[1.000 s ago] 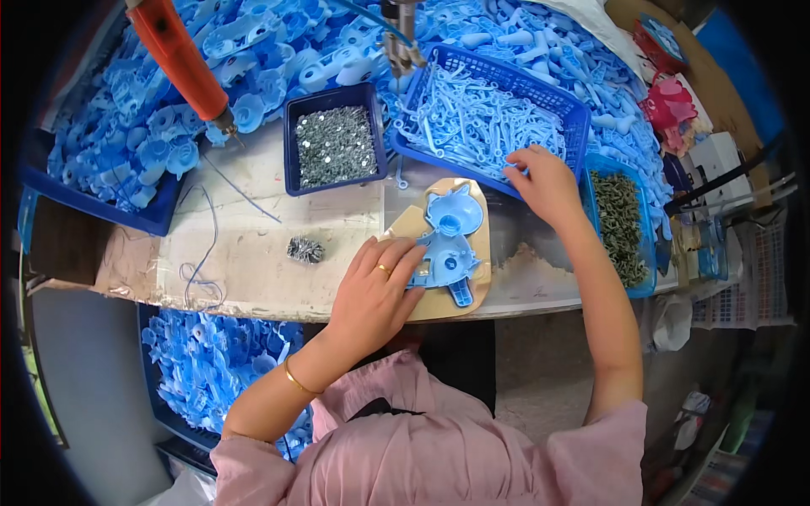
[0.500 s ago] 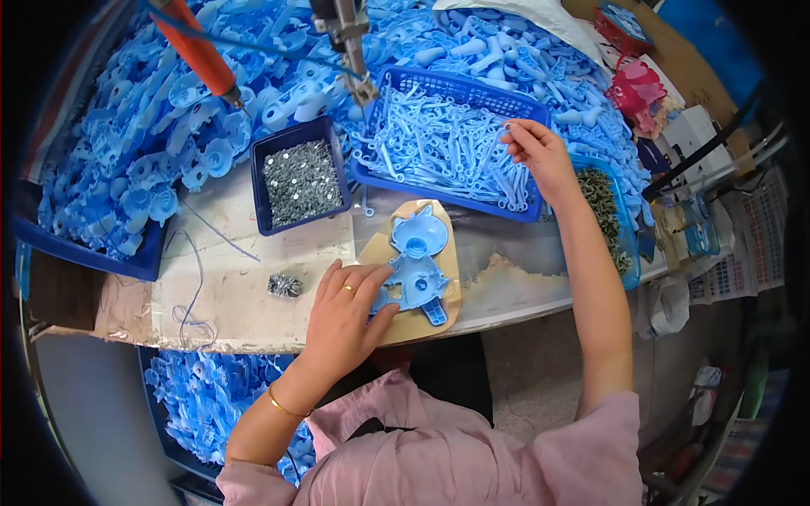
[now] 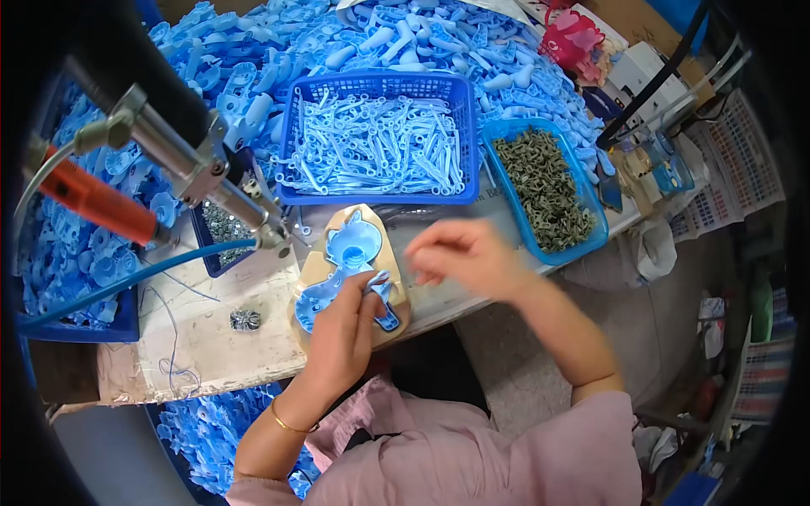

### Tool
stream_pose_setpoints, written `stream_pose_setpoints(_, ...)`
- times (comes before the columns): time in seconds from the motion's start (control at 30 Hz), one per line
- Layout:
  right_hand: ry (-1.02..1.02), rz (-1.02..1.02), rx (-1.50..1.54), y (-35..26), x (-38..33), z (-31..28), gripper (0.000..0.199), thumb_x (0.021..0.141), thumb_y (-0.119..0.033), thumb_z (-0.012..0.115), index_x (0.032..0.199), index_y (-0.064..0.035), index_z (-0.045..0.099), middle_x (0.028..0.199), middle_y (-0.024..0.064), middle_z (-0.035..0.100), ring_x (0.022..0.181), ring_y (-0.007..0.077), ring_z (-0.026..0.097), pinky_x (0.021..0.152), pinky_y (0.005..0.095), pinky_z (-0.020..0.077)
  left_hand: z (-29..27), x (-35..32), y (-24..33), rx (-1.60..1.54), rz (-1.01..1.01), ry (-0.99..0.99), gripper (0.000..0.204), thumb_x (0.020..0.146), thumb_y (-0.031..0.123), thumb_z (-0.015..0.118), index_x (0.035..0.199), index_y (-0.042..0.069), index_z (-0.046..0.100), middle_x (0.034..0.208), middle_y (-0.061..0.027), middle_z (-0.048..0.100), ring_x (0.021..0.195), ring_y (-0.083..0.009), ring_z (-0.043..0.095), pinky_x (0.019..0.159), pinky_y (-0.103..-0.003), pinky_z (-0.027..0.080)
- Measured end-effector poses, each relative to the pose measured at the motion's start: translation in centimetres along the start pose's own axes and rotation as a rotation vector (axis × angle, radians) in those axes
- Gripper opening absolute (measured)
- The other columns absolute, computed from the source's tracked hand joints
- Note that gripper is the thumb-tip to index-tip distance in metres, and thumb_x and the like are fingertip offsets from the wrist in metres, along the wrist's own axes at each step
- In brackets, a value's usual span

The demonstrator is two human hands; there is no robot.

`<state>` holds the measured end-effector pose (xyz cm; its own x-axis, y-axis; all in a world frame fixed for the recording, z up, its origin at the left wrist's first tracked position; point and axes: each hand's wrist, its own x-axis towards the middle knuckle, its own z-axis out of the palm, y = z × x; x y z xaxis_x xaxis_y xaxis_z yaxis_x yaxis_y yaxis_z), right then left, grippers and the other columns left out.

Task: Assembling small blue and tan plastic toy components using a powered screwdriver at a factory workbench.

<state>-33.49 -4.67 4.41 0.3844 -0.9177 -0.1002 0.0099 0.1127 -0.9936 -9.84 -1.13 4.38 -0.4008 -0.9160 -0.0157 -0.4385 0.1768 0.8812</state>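
Note:
My left hand [image 3: 342, 325] is closed over the near part of a tan fixture board [image 3: 396, 291]. Between its thumb and fingers is a small light blue plastic link [image 3: 379, 279], partly hidden by the fingers. Lying in the board is a blue plastic shell part [image 3: 353, 240] with a round hollow at its far end and a scalloped side piece near the hand. To the right of the board my right hand [image 3: 460, 260] hangs above the table, smeared by motion. Its fingers look bent, but whether they hold anything cannot be made out.
A blue basket [image 3: 380, 201] of light blue links stands beyond the board. On its right is a light blue tray [image 3: 547, 258] of brownish metal clips. A screwdriver [image 3: 97, 202] and metal arm [image 3: 190, 169] hang at left over a screw box [image 3: 206, 253]. Blue parts [image 3: 396, 42] heap behind.
My right hand has come from the link basket down toward the board. My left hand now pinches a link over the shell. The view has shifted, bringing the hanging screwdriver and metal arm lower.

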Motion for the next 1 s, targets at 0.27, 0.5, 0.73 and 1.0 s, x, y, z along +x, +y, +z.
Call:
stream_pose_setpoints(0.27, 0.592, -0.067, -1.102, 2.5, -2.0, -17.3, 0.018, 0.084, -0.004, 0.067, 0.102, -0.0005, 0.07, 0.089, 0.014, 0.07, 0.079, 0.0268, 0.068, 0.074, 0.036, 0.0543, -0.1, -0.3, 0.1, -0.209, 0.0, -0.016, 0.022, 0.104, 0.009, 0.047, 0.119, -0.001, 0.059, 0.083, -0.002, 0.057, 0.078, -0.0089, 0.054, 0.073, -0.024, 0.044)
stream_pose_setpoints(0.5, 0.422, 0.046, -1.091, 3.2, -0.7, -17.6, 0.013, 0.084, -0.006, 0.069, 0.095, -0.0001, 0.066, 0.083, 0.0082, 0.069, 0.076, 0.0239, 0.067, 0.069, 0.0364, 0.0527, 0.5, -0.2, 0.1, -0.105, 0.061, -0.015, 0.023, 0.101, 0.008, 0.051, 0.12, -0.001, 0.06, 0.077, -0.008, 0.064, 0.073, -0.015, 0.062, 0.068, -0.027, 0.048)
stream_pose_setpoints(0.73, 0.514, 0.054, -0.213, 1.4, -2.2, -17.9, 0.019, 0.094, -0.011, 0.064, 0.112, -0.0042, 0.066, 0.089, 0.0021, 0.065, 0.083, 0.0116, 0.066, 0.074, 0.0236, 0.0543, 0.3, -0.4, -0.8, -0.141, 0.036, 0.004, 0.022, 0.101, 0.009, 0.052, 0.119, -0.001, 0.06, 0.079, -0.0082, 0.065, 0.074, -0.0144, 0.063, 0.068, -0.027, 0.048)
stream_pose_setpoints(1.0, 0.464, 0.023, 0.015, 0.9, -0.4, -12.1, 0.014, 0.092, -0.011, 0.066, 0.102, -0.0005, 0.066, 0.095, 0.0079, 0.07, 0.086, 0.0187, 0.071, 0.076, 0.0263, 0.0556, 0.5, 0.4, 0.6, -0.204, 0.007, -0.048, 0.02, 0.103, 0.012, 0.049, 0.116, 0.0, 0.06, 0.077, -0.0014, 0.058, 0.074, -0.0074, 0.054, 0.068, -0.022, 0.043)
